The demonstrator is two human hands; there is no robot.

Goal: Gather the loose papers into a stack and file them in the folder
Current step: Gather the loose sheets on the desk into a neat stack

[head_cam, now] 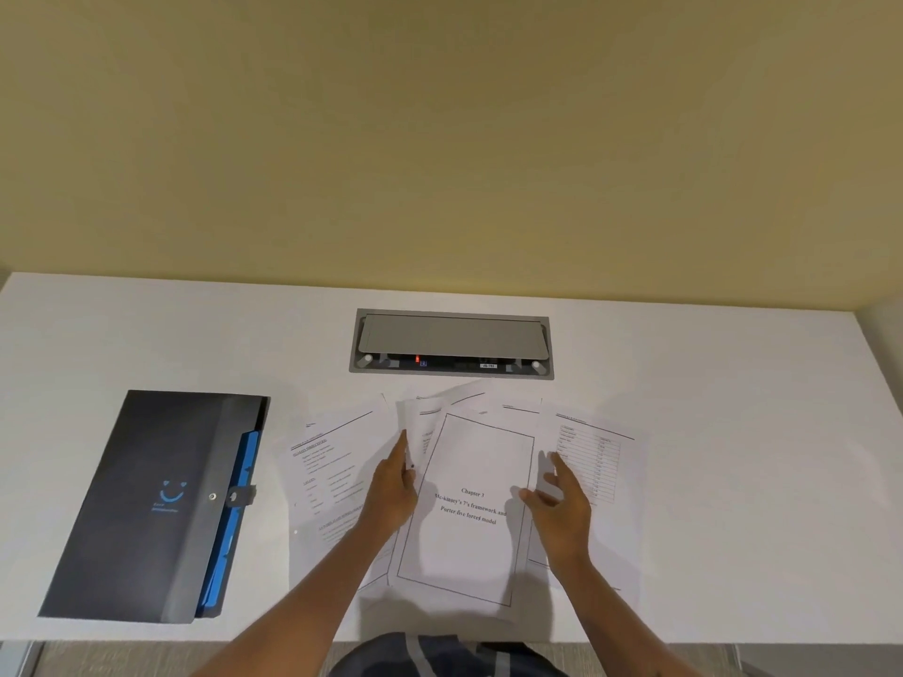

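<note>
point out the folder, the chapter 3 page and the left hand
folder (146, 500), head view, middle of the dark cover
chapter 3 page (469, 544), head view, blank area below the title
left hand (393, 491), head view, back of the hand

Wide open white worktop (733, 383) at three o'clock, nothing there. At nine o'clock the dark closed folder with blue tabs (151, 500) blocks the lane. At twelve, the grey recessed cable hatch (452, 342) sits beyond the fanned white printed sheets (469, 505).

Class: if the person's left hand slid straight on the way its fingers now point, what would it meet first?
Probably the fanned sheets behind the title page; the left hand points up-table, toward the desk's cable box beyond. Height above the paper is unclear.
</note>
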